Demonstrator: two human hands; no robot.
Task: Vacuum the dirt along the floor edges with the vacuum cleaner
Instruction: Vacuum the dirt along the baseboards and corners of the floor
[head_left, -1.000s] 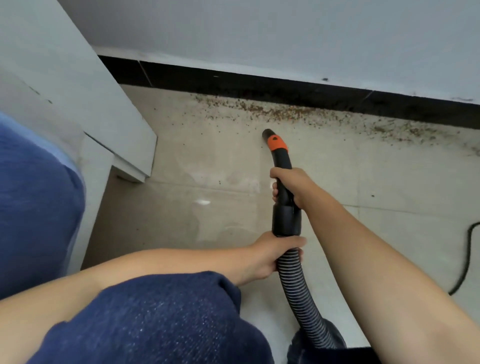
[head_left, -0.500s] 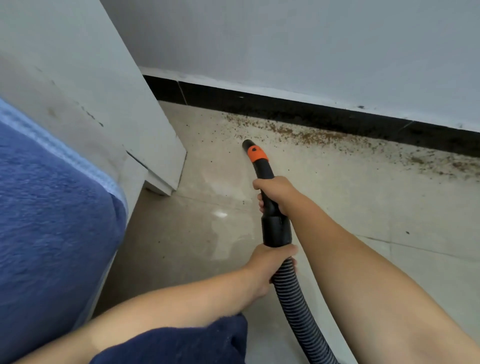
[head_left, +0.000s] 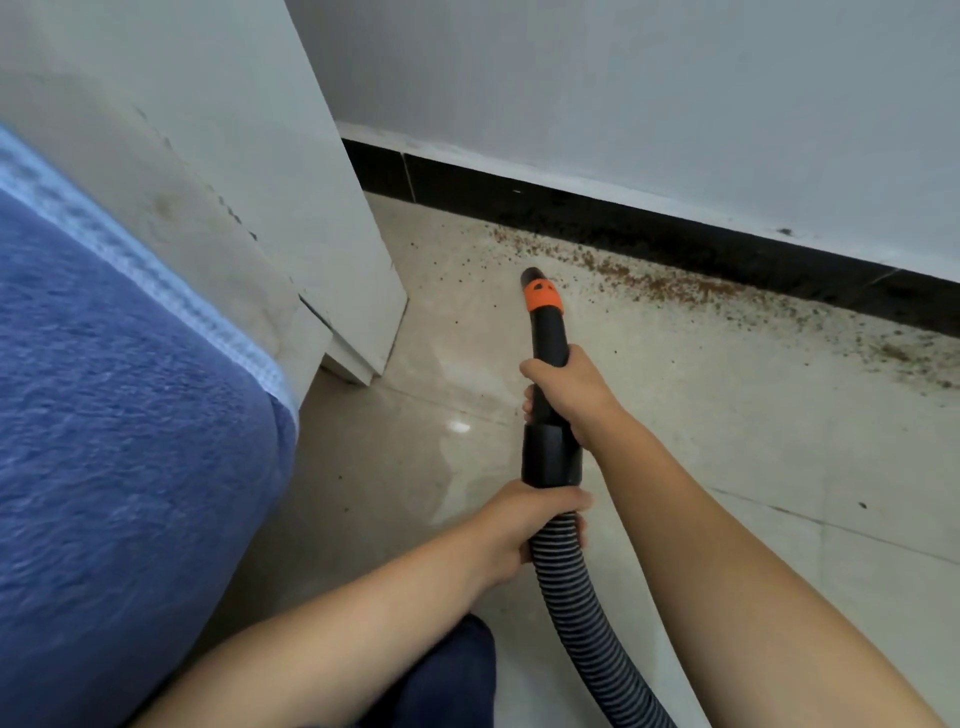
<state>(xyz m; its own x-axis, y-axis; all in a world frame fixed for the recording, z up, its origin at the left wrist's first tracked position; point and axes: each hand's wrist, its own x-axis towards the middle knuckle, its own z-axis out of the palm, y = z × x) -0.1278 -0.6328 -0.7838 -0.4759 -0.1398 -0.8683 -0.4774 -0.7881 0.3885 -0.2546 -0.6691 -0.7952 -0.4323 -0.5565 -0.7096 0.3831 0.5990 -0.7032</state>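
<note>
head view | worn high, tilted forward-down | close over forearms | faces floor (head_left: 675, 415) edge, wall (head_left: 623, 104)

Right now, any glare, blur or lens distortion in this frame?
Head view: one small glare spot on the floor tile; wide-angle bending curves the black baseboard; blue fabric at left looks soft; nozzle and dirt read clearly.

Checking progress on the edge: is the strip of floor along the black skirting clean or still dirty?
Still dirty. Brown crumbs lie along the black skirting, thickest right of the nozzle, whose tip sits short of them.
</note>
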